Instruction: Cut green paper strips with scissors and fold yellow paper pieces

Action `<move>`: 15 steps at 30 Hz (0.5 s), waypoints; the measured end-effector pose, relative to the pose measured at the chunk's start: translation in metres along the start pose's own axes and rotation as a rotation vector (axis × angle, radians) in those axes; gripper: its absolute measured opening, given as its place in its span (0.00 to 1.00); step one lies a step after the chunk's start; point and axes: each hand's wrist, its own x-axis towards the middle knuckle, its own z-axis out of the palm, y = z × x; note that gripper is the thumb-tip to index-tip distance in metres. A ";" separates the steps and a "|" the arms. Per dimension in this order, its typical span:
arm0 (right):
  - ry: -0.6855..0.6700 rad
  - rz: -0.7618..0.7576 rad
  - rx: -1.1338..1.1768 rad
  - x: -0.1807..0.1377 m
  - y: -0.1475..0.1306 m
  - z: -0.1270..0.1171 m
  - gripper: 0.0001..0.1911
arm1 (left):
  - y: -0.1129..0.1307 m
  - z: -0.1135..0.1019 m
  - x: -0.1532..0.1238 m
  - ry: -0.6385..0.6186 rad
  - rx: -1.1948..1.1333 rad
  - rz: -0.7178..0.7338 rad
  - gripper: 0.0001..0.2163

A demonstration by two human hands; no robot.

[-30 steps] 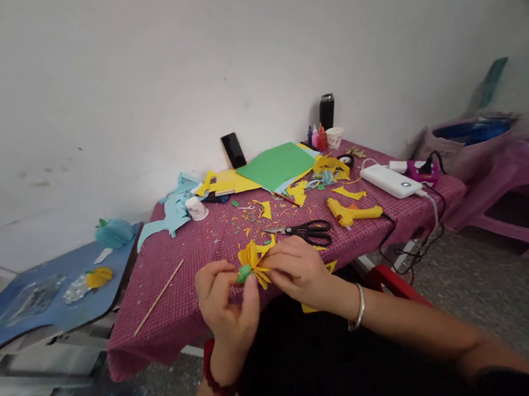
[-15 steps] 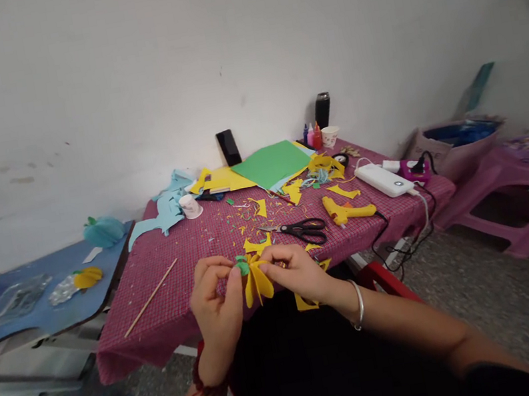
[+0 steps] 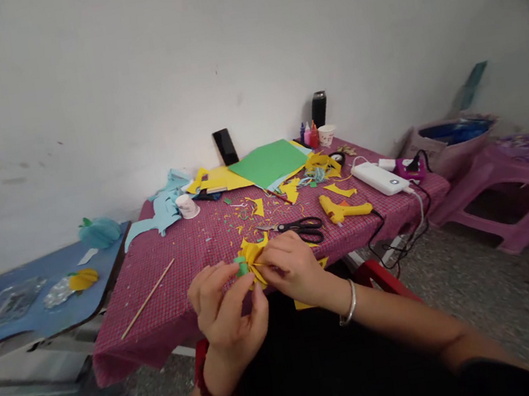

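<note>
Pinching yellow paper flower (image 3: 252, 254) (green bit attached) w/ left hand (image 3: 225, 309), right hand (image 3: 293, 270).

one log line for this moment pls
left hand: pinching green piece | right hand: holding yellow paper flower | nearby: scissors, glue gun on table

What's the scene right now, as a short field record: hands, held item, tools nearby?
left hand: fingers pinch small green paper bit
right hand: grips yellow folded paper shape
behind hands: black-handled scissors, yellow glue gun
left of hands: thin wooden stick
surface: red checked tablecloth
</note>
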 end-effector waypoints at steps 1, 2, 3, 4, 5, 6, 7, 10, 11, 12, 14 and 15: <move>-0.002 0.001 -0.005 -0.001 0.000 0.000 0.10 | 0.001 0.002 0.000 -0.014 0.013 -0.001 0.13; 0.000 0.004 -0.002 -0.001 0.000 0.000 0.10 | 0.000 0.004 0.001 -0.023 0.017 -0.017 0.12; 0.005 0.011 0.007 -0.002 0.000 0.001 0.10 | -0.001 0.006 0.001 -0.030 0.016 -0.039 0.12; 0.010 0.018 0.025 -0.002 0.001 0.001 0.09 | -0.002 0.007 0.001 -0.036 0.011 -0.059 0.11; 0.016 0.030 0.054 -0.002 0.001 0.001 0.09 | -0.004 0.008 0.001 -0.036 0.004 -0.076 0.10; 0.019 0.046 0.093 -0.002 0.002 0.001 0.08 | -0.006 0.009 0.001 -0.036 -0.002 -0.087 0.10; 0.019 0.068 0.139 -0.001 0.002 0.001 0.08 | -0.007 0.010 0.001 -0.032 -0.009 -0.093 0.10; 0.007 0.152 0.302 0.001 0.003 0.000 0.08 | -0.009 0.009 0.000 -0.037 -0.028 -0.090 0.10; 0.000 0.184 0.360 0.001 0.003 0.000 0.08 | -0.009 0.008 0.000 -0.046 -0.032 -0.082 0.11; -0.008 0.215 0.418 0.002 0.003 0.000 0.08 | -0.009 0.008 0.000 -0.057 -0.034 -0.070 0.12; -0.023 0.277 0.518 0.003 0.003 -0.001 0.09 | -0.008 0.007 0.001 -0.081 -0.036 -0.041 0.14; -0.028 0.304 0.549 0.003 0.002 0.000 0.09 | -0.008 0.006 0.001 -0.088 -0.039 -0.025 0.14</move>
